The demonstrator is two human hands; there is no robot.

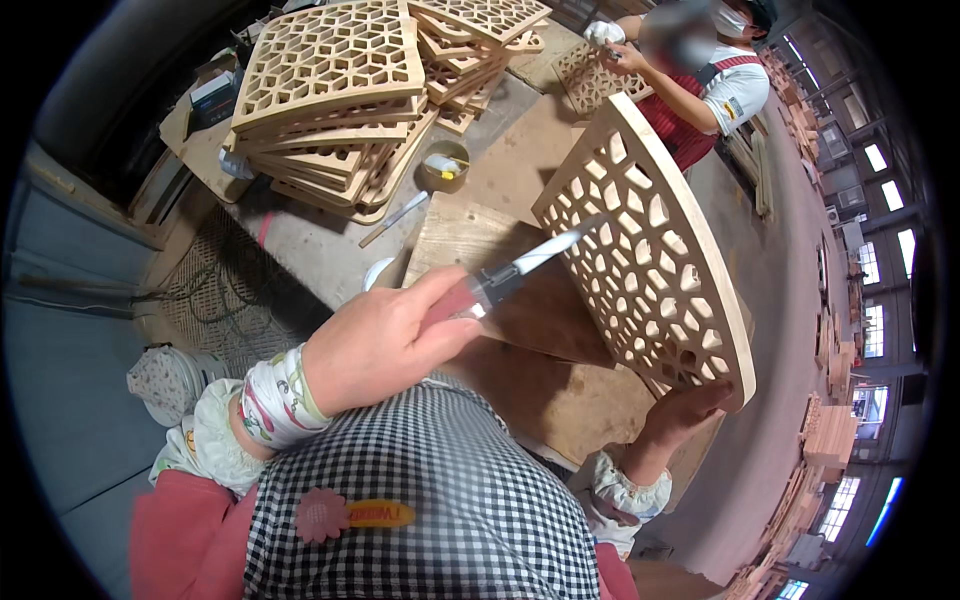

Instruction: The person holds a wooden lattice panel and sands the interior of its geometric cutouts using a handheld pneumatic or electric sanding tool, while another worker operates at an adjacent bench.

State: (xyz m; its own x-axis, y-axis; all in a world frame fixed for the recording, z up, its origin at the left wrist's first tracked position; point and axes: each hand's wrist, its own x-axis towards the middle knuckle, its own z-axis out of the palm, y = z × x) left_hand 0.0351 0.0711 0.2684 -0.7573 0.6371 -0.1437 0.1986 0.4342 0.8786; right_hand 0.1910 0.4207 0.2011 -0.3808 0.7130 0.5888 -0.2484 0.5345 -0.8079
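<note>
My left hand (385, 340) is closed round the handle of what looks like a utility knife (500, 285), with a red and dark handle and a long pale blade. The blade tip points right, by the left face of a wooden lattice panel (690, 240); whether it touches the wood I cannot tell. This panel is cut through with star-like and many-sided holes and has a solid curved rim. Tilted upright, it rests over the workbench, and my right hand (685, 415) grips its lower corner. Most of the right-hand fingers are hidden behind the rim.
Stacked lattice panels (330, 60) stand at the far left of the workbench (310, 235). A cup (445, 165) and a brush-like tool (393, 220) lie nearby, beside a plywood board (460, 235). Across the bench a co-worker (700, 90) handles another lattice panel (590, 78).
</note>
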